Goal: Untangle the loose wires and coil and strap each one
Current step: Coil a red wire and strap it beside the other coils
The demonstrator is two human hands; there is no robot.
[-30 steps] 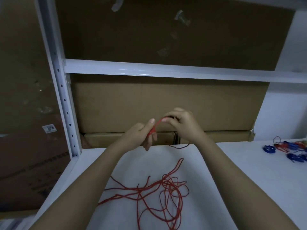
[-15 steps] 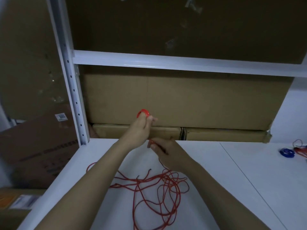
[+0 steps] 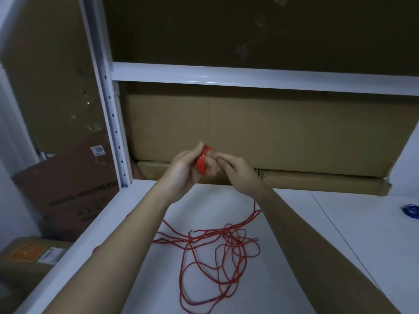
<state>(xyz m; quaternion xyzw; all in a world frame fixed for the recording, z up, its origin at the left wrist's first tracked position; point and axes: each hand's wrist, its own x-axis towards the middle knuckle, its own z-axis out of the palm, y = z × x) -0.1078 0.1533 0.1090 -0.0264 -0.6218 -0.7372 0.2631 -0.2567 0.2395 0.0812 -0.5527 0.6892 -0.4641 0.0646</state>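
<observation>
White shelving frames the scene: a pale counter (image 3: 340,234) below, a crossbeam above, and brown cardboard boxes (image 3: 260,132) stacked against the back. Above that counter the person holds a small red coil (image 3: 201,163) of wire, a tight bundle of turns wound round the fingers of the left hand (image 3: 183,171), thumb pressed over the top. The right hand (image 3: 235,169) sits just beside it, fingertips pinched together on what looks like the running strand, though the wire is too fine there to be sure. From the hands the red wire (image 3: 215,252) drops to the counter and sprawls in loose, crossing loops between the forearms.

It looks thin, light and limp, with enough spring that the turns would likely pop open if the thumb eased off. I'd judge the safest hold is across the whole bundle, while the other hand feeds slack gently so the loops below don't snag into a knot. A blue coil (image 3: 410,211) lies far right.
</observation>
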